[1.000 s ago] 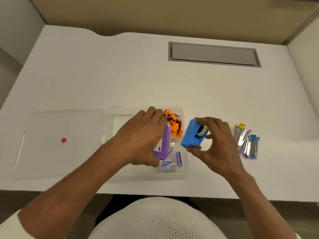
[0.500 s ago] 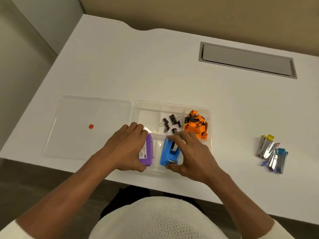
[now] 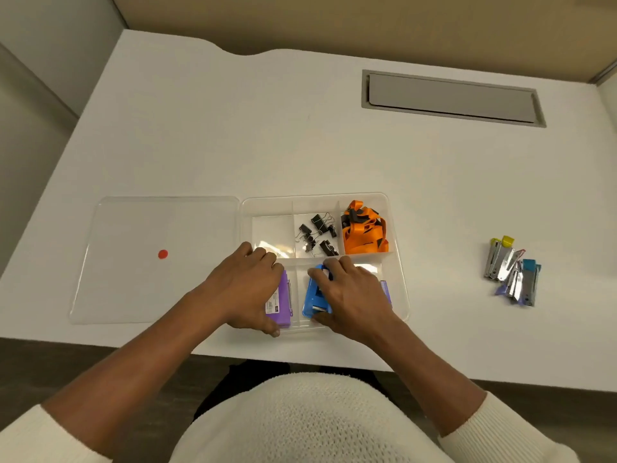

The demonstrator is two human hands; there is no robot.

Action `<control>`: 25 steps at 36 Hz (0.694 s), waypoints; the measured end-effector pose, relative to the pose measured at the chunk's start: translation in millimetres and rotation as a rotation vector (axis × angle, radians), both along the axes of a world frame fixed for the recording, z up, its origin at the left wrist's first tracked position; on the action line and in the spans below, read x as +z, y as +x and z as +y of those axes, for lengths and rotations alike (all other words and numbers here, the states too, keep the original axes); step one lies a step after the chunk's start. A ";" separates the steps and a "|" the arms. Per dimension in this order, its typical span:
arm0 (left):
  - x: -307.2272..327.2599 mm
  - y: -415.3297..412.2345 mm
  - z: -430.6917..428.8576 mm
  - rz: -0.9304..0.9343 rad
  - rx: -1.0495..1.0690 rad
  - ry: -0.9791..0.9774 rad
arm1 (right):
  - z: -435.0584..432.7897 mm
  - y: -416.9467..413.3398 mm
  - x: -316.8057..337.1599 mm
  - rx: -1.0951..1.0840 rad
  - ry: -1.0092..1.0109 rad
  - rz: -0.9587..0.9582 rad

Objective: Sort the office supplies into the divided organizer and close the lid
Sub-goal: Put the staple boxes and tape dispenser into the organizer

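A clear divided organizer is sitting near the front edge of the white counter, with its flat clear lid lying open just to its left; a small red dot is showing on the lid. Both hands are reaching down into the organizer's front row.

The left hand is resting on a purple stapler lying in the front left compartment. Its fingers are curling together over the far end of the stapler while the thumb is pressing at the near end, so the hand is gripping it lengthwise.

The right hand is covering a blue tape dispenser sitting in the compartment just to the right, a thin divider standing between the two things. Its fingers are wrapping over the far end of the dispenser and the thumb is pressing at the near end, pinching it. A small purple box is peeking out past the right side of this hand, in the same front row.

In the back row, the left compartment is holding nothing, black binder clips are lying loose in the middle one, and an orange and black lanyard is bunching up in the right one.

Well apart to the right, a small pile of staple removers with yellow, blue and purple handles is lying on the counter. A grey cable hatch is sitting flush in the far part of the counter.
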State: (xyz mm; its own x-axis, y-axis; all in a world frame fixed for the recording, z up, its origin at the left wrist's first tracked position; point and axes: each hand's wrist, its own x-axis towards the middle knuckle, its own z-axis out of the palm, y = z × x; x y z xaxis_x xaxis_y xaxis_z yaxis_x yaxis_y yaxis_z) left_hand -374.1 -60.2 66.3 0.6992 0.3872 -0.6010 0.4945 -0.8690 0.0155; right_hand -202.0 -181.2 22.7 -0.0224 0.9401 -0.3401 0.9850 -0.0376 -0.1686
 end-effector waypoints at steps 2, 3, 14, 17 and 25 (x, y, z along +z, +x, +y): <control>0.5 2.7 1.7 0.015 -0.004 -0.003 | -1.1 -2.9 -2.1 -0.018 0.017 -0.019; 0.3 3.6 2.3 0.020 0.002 -0.008 | -1.5 -4.0 -2.9 -0.029 0.025 -0.024; -0.3 -5.1 2.7 -0.022 0.100 -0.058 | -4.7 -8.2 -2.8 -0.152 0.023 0.078; -2.1 -7.0 3.1 -0.031 0.114 -0.066 | -4.3 -6.8 -3.5 -0.147 0.011 0.073; -3.7 -3.8 2.3 -0.010 0.123 -0.071 | -3.0 -2.0 6.4 -0.092 -0.023 0.042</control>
State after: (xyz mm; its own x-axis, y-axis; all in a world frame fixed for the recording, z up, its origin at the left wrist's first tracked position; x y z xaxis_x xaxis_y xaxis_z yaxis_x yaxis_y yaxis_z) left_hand -377.9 -58.0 62.6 0.6551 0.4266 -0.6236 0.5965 -0.7986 0.0804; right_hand -204.0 -184.2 29.1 0.0486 0.9310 -0.3618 0.9692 -0.1315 -0.2081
